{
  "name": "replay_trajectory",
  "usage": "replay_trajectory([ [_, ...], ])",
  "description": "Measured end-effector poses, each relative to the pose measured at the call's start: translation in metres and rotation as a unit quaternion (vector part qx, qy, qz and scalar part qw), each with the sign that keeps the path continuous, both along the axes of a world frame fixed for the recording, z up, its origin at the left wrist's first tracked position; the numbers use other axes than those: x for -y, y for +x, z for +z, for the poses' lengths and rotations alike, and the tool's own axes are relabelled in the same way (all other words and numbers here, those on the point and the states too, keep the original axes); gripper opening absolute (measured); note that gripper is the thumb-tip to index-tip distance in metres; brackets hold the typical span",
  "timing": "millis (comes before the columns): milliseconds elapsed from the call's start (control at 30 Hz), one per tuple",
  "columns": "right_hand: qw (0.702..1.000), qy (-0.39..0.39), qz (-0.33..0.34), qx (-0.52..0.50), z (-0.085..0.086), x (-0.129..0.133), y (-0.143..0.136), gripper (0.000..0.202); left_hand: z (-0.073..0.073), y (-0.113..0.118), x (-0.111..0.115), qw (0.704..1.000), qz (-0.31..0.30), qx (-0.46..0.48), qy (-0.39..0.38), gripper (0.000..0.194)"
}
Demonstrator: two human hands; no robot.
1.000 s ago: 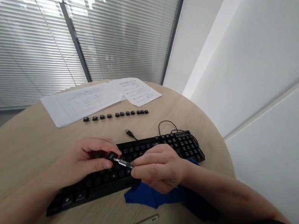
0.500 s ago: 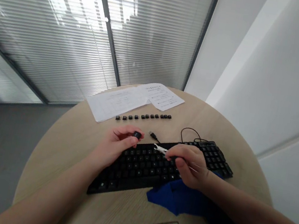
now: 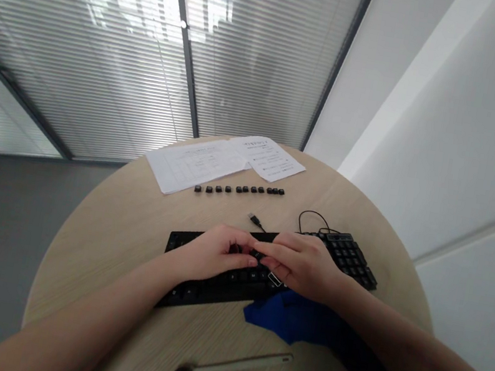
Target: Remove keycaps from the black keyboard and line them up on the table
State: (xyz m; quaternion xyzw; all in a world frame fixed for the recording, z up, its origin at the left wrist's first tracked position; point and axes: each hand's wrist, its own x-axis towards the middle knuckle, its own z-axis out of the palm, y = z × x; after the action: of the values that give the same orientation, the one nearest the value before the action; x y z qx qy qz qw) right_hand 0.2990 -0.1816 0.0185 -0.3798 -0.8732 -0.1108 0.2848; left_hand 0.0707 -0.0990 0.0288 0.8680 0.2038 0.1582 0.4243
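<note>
Kbd flat on bench, partly hidden by both hands; num. pad end exposed at R. L hand: thumb and forefinger pinching a dark cap over kbd, approx. mid-length. R hand: fingers bent, tips meeting L fingertips at cap; cannot tell if also pinching it. Bright metal piece visible below R fingers, over kbd; grip on it unclear. Row of loose caps betw. papers and kbd, well apart from hands. USB plug near kbd's far edge; cable looped behind num. pad. Blue cloth at kbd's near side, partly under R forearm. Brush nearest wearer, bristle end to L. Blinds beyond bench, wall at R.
</note>
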Motion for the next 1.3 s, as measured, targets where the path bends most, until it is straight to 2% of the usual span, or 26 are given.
replay_trajectory([
  [233, 0.999, 0.011, 0.032, 0.009, 0.003, 0.001, -0.003, 0.017, 0.002, 0.003, 0.005, 1.000, -0.023, 0.010, -0.016, 0.017],
  [367, 0.999, -0.008, -0.010, 0.038, 0.013, -0.008, 0.011, 0.018, 0.007, -0.001, 0.003, 0.999, 0.031, 0.016, 0.033, 0.030],
  [467, 0.995, -0.066, -0.072, 0.015, 0.027, -0.040, 0.044, 0.017, 0.005, -0.006, -0.006, 0.986, 0.105, -0.019, 0.132, 0.036],
  [533, 0.982, -0.123, -0.140, 0.029, 0.036, -0.074, 0.070, 0.020, -0.001, -0.008, -0.014, 0.973, 0.123, -0.066, 0.184, 0.038],
  [600, 0.956, -0.216, -0.189, 0.057, 0.038, -0.111, 0.093, 0.021, -0.008, -0.008, -0.020, 0.964, 0.121, -0.112, 0.208, 0.040],
  [700, 0.938, -0.274, -0.199, 0.072, 0.029, -0.157, 0.115, 0.016, -0.018, -0.008, -0.025, 0.960, 0.108, -0.159, 0.205, 0.042],
  [833, 0.928, -0.311, -0.189, 0.076, 0.006, -0.187, 0.126, 0.018, -0.019, -0.009, -0.024, 0.964, 0.085, -0.162, 0.191, 0.041],
  [1000, 0.927, -0.326, -0.168, 0.073, -0.010, -0.201, 0.129, 0.025, -0.016, -0.011, -0.026, 0.974, 0.069, -0.137, 0.165, 0.036],
  [1300, 0.930, -0.325, -0.153, 0.076, -0.015, -0.208, 0.127, 0.025, -0.013, -0.013, -0.032, 0.984, 0.037, -0.111, 0.131, 0.032],
])
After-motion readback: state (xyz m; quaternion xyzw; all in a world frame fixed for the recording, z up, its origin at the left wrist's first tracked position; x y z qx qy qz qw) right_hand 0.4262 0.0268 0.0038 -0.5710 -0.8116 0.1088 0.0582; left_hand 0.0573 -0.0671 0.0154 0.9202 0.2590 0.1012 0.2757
